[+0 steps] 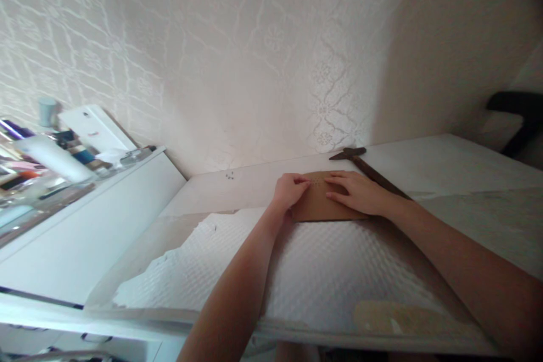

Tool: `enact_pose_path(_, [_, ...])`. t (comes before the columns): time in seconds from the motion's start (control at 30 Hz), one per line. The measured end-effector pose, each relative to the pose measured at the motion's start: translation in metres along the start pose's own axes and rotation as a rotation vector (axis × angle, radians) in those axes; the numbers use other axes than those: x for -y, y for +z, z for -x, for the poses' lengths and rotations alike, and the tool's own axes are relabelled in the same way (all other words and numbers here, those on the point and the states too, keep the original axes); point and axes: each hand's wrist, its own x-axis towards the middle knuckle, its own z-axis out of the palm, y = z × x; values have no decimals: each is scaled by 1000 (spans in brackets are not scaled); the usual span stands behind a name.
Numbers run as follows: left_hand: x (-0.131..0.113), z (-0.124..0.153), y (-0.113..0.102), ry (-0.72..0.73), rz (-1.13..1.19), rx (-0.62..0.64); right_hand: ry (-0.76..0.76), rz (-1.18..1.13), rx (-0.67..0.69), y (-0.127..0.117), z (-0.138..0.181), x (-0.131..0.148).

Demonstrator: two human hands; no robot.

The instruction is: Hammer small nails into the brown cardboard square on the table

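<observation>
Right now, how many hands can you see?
2. The left hand is at the left side of the brown board, thumb and fingertip close together; the right hand lies over its right side, fingers spread.

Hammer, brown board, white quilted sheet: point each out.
Hammer [377, 174], head view: middle of its handle.
Brown board [316, 203], head view: front part of its top face.
White quilted sheet [322, 271], head view: bare part nearer the camera than the board.

Board [316, 207] on sheet [322, 271], hammer [375, 173] behind and right, cabinet [89, 232] far left
</observation>
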Motion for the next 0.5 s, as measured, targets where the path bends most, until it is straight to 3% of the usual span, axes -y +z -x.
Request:
enact_pose_path(0.13, [0,0,0,6,1,6,39,57,-57,-2,0,0])
enact_pose_path(0.27, [1,0,0,-3,22,14,282,186,-184,-15,3,-5])
enact_pose_path(0.4, [3,-2,2,-12,44,18,573,257,-130,-27,11,-12])
enact_pose_path(0.5, [5,-3,3,-7,61,19,631,260,-72,-29,15,-16])
